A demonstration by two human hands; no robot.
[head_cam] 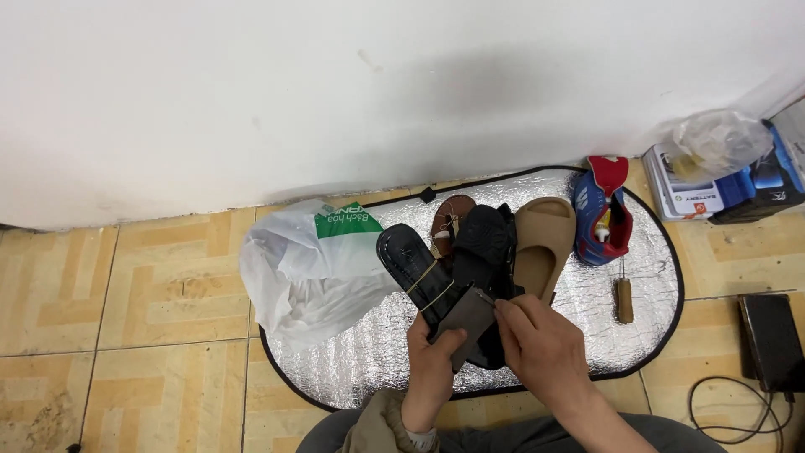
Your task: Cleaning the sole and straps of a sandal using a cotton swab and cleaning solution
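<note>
My left hand (pixel 432 356) grips the heel end of a glossy black sandal (pixel 415 267) with thin yellow bands around its middle. The sandal points away from me toward a white plastic bag (pixel 306 268). My right hand (pixel 537 340) pinches a small thin tool at the sandal's heel edge, fingers closed on it. Just beyond lie another black shoe (pixel 482 239), a tan slide sandal (pixel 541 243) and a small brown sandal (pixel 449 220), all on a silver foil mat (pixel 637 310).
A blue and red shoe (pixel 602 214) stands at the mat's far right, with a wooden-handled awl (pixel 623 298) below it. Boxes and a clear bag (pixel 721 172) sit by the white wall. A black device (pixel 771 340) with a cable lies on the tiled floor at right.
</note>
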